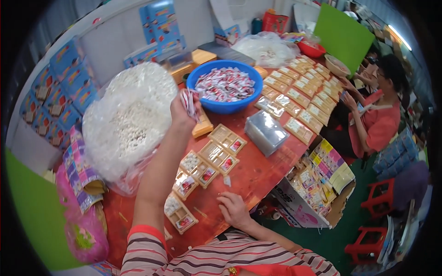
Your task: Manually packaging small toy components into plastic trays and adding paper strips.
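My left hand (183, 112) is closed around several small red-and-white sachets (189, 102), raised beside the near-left rim of a blue basin (214, 106). A heap of similar sachets (225, 84) fills that basin. My right hand (235, 209) rests near the table's front edge, fingers apart and holding nothing. Just beyond its fingertips lies a small pale scrap (227, 181). Between my hands a row of tan compartment trays (213, 152) runs toward me. Some compartments hold white pellets (190, 162), and others hold a red-printed piece (185, 185).
A big clear bag of white pellets (133, 124) stands left on the red table (258, 172). A stack of clear plastic lids (266, 132) sits right of the trays. Many filled trays (299, 99) cover the far right, near a seated person (375, 112). An open carton (317, 184) stands below.
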Available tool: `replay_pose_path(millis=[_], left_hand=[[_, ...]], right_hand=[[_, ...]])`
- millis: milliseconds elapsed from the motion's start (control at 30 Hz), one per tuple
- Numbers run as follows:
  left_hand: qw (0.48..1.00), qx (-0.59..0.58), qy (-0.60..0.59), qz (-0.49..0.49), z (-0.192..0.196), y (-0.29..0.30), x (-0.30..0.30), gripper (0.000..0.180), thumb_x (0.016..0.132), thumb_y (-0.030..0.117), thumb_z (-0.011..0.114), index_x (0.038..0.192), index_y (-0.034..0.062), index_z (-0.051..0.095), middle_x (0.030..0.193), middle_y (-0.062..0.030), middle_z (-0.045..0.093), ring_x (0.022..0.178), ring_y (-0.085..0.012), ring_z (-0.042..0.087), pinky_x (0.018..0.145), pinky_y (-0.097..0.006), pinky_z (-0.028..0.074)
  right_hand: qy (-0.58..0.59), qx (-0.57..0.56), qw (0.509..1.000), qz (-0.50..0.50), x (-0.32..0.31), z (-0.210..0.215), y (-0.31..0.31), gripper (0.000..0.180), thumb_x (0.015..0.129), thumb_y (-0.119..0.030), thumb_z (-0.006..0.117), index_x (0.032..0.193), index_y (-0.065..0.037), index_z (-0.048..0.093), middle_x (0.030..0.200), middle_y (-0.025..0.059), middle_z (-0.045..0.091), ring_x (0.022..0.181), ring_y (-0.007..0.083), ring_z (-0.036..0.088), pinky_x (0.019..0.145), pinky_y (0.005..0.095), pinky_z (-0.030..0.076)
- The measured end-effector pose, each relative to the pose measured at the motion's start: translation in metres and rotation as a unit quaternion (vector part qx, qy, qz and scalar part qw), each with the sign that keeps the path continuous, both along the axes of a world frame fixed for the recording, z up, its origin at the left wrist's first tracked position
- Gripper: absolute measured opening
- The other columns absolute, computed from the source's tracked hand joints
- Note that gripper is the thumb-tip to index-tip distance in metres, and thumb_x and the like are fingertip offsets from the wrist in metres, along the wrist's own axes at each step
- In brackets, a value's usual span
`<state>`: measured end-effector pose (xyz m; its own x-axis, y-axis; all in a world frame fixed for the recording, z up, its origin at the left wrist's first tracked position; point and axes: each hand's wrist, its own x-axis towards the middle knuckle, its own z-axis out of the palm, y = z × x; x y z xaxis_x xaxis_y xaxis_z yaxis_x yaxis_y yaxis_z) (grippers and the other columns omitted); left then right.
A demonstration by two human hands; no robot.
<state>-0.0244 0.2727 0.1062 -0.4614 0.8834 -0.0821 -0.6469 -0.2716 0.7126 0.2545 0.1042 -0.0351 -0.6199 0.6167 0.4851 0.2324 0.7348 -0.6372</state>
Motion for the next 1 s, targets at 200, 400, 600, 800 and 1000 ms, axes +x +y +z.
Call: replay_pose_path(millis=[200,400,600,800,1000], left_hand=[[0.992,-0.004,-0.063,0.107,-0.001,0.147,-0.003,0.043,0.096,0.044,0.044,0.101,0.0049,0.062,0.100,-0.0119,0.066,0.085,-0.0283,0.066,0.076,-0.047,0.054],[0.957,-0.190,0.208,0.073,-0.041,0.171,-0.022,0.050,0.094,0.035,0.052,0.133,0.0029,0.048,0.128,-0.0204,0.057,0.115,-0.0346,0.056,0.095,-0.047,0.045],[0.981,-0.089,0.161,0.054,-0.048,0.129,-0.007,0.028,0.086,0.008,0.052,0.113,0.0034,0.058,0.086,-0.0139,0.070,0.070,-0.0236,0.067,0.061,-0.029,0.049],[0.979,-0.019,0.195,-0.057,-0.050,0.005,0.001,0.027,0.090,0.012,0.051,0.115,0.0032,0.054,0.085,-0.0110,0.067,0.080,-0.0244,0.068,0.071,-0.035,0.052],[0.943,-0.063,0.322,-0.057,-0.061,-0.154,0.053,0.027,0.089,0.013,0.054,0.113,0.0019,0.056,0.085,-0.0106,0.065,0.077,-0.0229,0.066,0.079,-0.036,0.053]], right_hand=[[0.037,-0.020,0.998,-0.036,0.004,-0.004,-0.004,0.025,0.082,-0.006,0.065,0.106,-0.003,0.061,0.105,0.0120,0.061,0.096,0.0285,0.061,0.082,0.0367,0.047],[0.044,0.001,0.999,-0.029,0.004,-0.005,-0.008,0.023,0.083,-0.008,0.064,0.105,-0.002,0.060,0.104,0.0122,0.060,0.093,0.0276,0.060,0.080,0.0359,0.046],[0.052,-0.016,0.998,-0.043,0.008,-0.009,-0.002,0.021,0.082,-0.005,0.065,0.102,-0.002,0.062,0.101,0.0126,0.062,0.093,0.0288,0.061,0.079,0.0369,0.048],[0.068,-0.014,0.997,-0.038,0.001,-0.008,0.000,0.021,0.082,-0.005,0.064,0.103,-0.003,0.061,0.101,0.0122,0.062,0.093,0.0296,0.060,0.080,0.0367,0.047],[0.047,-0.060,0.997,-0.010,0.009,-0.004,-0.002,0.030,0.084,-0.015,0.064,0.110,-0.003,0.058,0.111,0.0147,0.058,0.102,0.0324,0.057,0.087,0.0383,0.045]])
